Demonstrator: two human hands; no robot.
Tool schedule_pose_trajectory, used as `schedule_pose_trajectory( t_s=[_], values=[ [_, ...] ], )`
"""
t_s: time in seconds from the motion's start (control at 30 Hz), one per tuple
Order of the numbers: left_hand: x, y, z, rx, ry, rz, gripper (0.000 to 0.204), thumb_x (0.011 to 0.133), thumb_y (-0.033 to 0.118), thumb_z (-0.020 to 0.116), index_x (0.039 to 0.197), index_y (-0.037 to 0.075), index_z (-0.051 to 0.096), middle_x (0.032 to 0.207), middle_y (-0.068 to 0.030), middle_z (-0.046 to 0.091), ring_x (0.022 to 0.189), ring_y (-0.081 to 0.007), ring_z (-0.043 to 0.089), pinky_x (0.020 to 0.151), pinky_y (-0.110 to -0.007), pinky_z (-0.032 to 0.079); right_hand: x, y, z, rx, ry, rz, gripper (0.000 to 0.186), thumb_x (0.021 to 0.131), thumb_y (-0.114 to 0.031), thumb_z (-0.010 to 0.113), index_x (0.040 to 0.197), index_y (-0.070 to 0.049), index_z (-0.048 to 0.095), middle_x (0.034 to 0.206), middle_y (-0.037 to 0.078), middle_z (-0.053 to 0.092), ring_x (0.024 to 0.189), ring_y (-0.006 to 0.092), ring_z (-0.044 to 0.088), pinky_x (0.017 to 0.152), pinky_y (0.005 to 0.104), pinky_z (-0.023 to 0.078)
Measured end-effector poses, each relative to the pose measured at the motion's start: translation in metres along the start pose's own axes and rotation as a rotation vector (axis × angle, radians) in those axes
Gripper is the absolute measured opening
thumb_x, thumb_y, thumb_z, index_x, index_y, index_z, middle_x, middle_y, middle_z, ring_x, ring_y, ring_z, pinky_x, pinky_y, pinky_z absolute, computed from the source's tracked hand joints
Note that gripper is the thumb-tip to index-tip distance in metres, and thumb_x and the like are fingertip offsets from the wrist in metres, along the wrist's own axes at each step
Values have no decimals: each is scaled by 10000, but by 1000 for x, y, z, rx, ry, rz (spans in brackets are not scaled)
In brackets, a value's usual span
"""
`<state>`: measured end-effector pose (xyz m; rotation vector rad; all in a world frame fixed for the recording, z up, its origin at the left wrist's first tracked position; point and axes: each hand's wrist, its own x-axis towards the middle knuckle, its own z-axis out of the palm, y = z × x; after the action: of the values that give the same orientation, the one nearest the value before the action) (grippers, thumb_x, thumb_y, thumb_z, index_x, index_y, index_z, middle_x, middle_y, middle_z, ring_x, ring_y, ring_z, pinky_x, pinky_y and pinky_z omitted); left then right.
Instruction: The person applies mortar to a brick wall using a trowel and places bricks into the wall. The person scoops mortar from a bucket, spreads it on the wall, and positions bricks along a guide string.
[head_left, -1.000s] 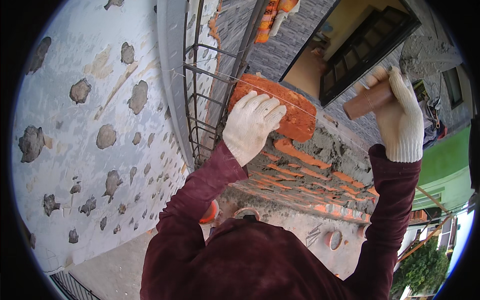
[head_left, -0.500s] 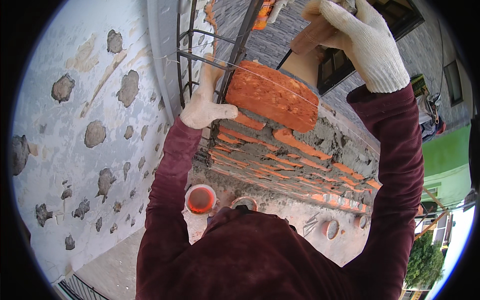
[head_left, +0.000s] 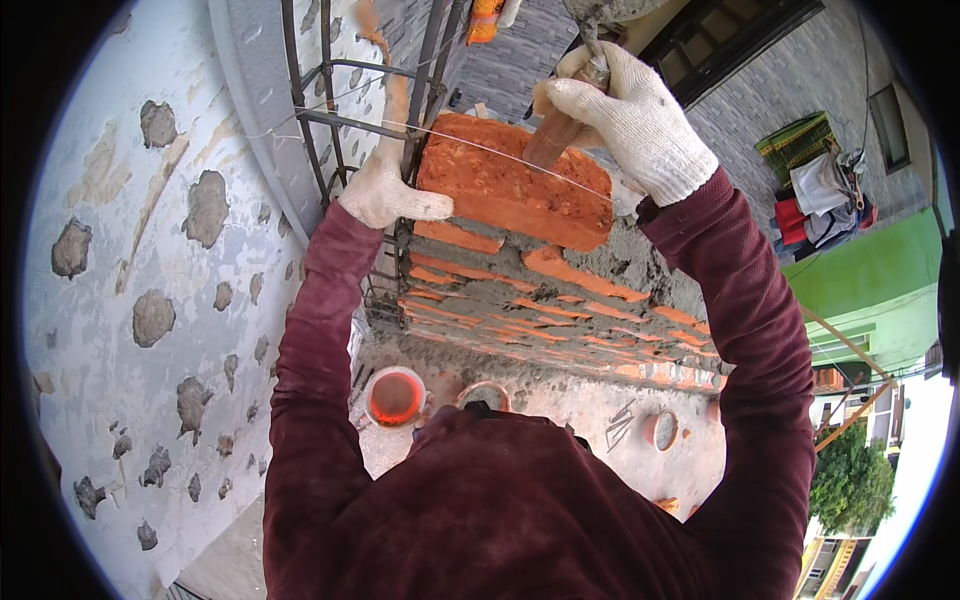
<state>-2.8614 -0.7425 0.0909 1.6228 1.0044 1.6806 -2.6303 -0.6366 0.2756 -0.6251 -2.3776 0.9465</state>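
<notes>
My left hand (head_left: 385, 195), in a white knit glove, is at the left end of a red brick (head_left: 515, 180). Its fingers are stretched out beside the upright steel bars, and its thumb points toward the brick's near corner. That brick lies on mortar on top of a brick wall (head_left: 560, 310). My gloved right hand (head_left: 645, 125) is closed round a trowel (head_left: 553, 142), gripping it near the neck. The wooden handle points down, its butt just over or touching the brick's top; I cannot tell which. The mortar-smeared blade is up at the top edge, partly cut off.
A taut white string (head_left: 510, 157) crosses over the brick. Rebar (head_left: 330, 110) stands left of it, beside a pitted white wall (head_left: 100, 340). Far below are a bucket with red contents (head_left: 395, 397) and several mortar pans (head_left: 660, 430). Cloths (head_left: 825, 190) hang at the right.
My right hand has come down and left, bringing the trowel handle to the brick's top. The view has shifted a little; my left hand stays by the brick's end.
</notes>
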Motion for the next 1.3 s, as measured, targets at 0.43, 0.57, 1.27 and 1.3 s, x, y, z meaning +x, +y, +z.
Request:
schedule_pose_trajectory(
  t_s=[0.43,0.57,1.27,1.3],
  values=[
    [-2,-11,-11,189,-8,-29,1437,573,370,1017,1639,-11,131,1661,-246,262,1515,-310,295,1233,-384,278,0,-3,3,-95,-40,-32,243,1006,-255,672,1093,-35,617,1008,115,716,931,191,731,846,355,624],
    [2,0,-13,270,-61,-120,1355,586,417,1006,1609,-31,240,1603,-261,376,1470,-348,384,1211,-402,324,3,-27,-10,-16,-39,-17,336,985,-326,667,1094,-8,663,937,110,712,878,194,716,798,360,591],
    [0,12,-9,370,-82,-105,1323,676,354,979,1663,81,141,1562,-246,455,1422,-353,468,1181,-410,384,-20,-56,-17,-40,111,-42,246,1069,-195,544,1194,4,616,1121,132,712,978,191,716,801,296,649],
    [1,11,-10,359,-73,-84,1321,672,354,981,1661,80,149,1561,-244,456,1419,-354,470,1178,-410,386,-27,-39,-6,-33,79,18,245,1068,-202,544,1171,5,627,1100,124,719,983,183,709,804,294,640]
  ],
)
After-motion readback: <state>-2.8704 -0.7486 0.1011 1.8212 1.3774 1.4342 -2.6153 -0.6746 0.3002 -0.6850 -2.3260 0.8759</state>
